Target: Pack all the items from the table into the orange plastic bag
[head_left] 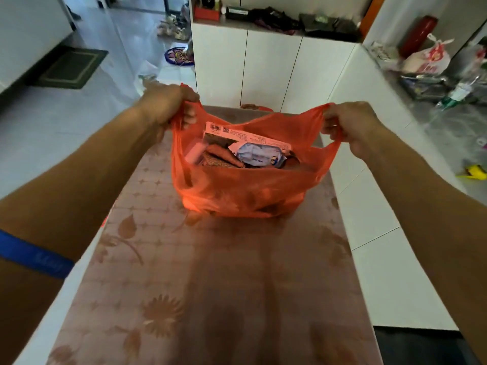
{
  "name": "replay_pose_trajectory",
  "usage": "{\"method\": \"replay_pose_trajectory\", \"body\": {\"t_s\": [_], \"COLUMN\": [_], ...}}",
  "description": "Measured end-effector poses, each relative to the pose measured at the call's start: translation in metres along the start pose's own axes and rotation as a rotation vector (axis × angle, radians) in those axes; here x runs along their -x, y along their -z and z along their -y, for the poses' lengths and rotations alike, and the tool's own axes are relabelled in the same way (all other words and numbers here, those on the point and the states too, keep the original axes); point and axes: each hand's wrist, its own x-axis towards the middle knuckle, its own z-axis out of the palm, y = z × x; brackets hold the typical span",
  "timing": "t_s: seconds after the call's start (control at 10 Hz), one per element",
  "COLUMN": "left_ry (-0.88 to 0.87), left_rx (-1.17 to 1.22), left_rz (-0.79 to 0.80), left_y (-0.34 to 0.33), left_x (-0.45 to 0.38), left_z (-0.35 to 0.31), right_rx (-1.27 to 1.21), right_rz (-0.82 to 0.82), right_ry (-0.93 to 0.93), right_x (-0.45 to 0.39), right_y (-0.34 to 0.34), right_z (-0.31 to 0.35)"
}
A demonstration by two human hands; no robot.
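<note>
The orange plastic bag (245, 188) stands on the table (200, 285) with its mouth held wide. My left hand (168, 104) grips the bag's left handle and my right hand (353, 125) grips the right handle, both pulled outward. Inside the bag I see a flat box with a barcode (237, 131), a blue and white packet (259, 155), a brown patterned item (221, 156) and a small pale box (195, 152). The bag's lower contents are hidden by its wall.
The table carries a brown floral cloth. White cabinets (263, 64) stand behind it. A cluttered counter on the right holds a red bottle (417, 35) and a white plastic bag (427, 59). A dark doormat (71, 68) lies on the tiled floor at left.
</note>
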Motion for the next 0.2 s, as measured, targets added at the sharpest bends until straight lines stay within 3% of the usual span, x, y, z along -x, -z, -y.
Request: {"method": "replay_pose_trajectory", "body": {"t_s": [0.2], "left_ry": [-0.272], "left_rx": [-0.198], "left_rz": [-0.227], "left_y": [0.017], "left_x": [0.017], "left_z": [0.0], "right_rx": [0.205], "right_rz": [-0.149], "right_ry": [0.188], "right_x": [0.016], "right_y": [0.016], "right_z": [0.0]}}
